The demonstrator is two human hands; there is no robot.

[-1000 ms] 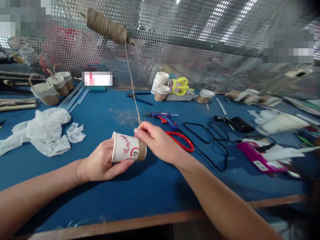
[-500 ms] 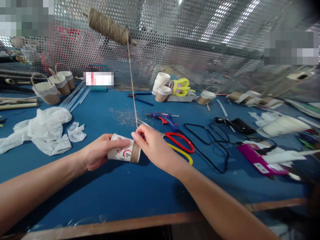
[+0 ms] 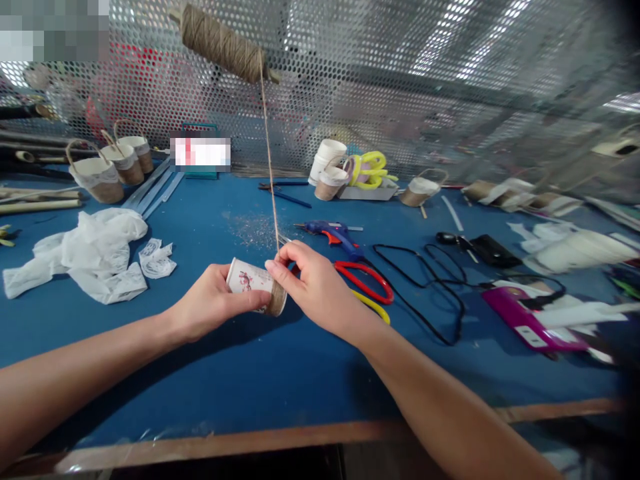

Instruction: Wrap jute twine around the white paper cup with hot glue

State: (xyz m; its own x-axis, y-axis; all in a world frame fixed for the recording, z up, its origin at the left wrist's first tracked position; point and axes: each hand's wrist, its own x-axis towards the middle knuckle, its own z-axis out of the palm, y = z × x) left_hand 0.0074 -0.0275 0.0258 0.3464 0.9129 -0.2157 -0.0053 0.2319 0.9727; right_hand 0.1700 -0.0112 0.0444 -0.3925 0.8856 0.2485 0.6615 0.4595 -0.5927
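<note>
My left hand (image 3: 213, 300) is closed around a printed paper cup (image 3: 245, 279) lying on its side in the air, thumb along its wall. A band of brown twine (image 3: 277, 299) is wound round the cup's right end. My right hand (image 3: 305, 283) pinches the strand of twine (image 3: 273, 200) right beside that end. The strand runs taut up to a large spool of twine (image 3: 223, 43) hung on the mesh. Partly behind my right hand lie scissors (image 3: 367, 280) with red and yellow handles.
A blue hot glue gun (image 3: 333, 233) and its black cable lie beyond the scissors. White lace (image 3: 90, 253) is heaped at left, below several twine-wrapped cups with handles (image 3: 100, 180). A purple power strip (image 3: 530, 323) lies at right. Pliers (image 3: 285, 193) rest near the perforated mesh wall (image 3: 300, 100).
The cup has turned in my left hand, so its printed figure shows differently, and my left thumb has moved toward the twine band. The view has shifted slightly.
</note>
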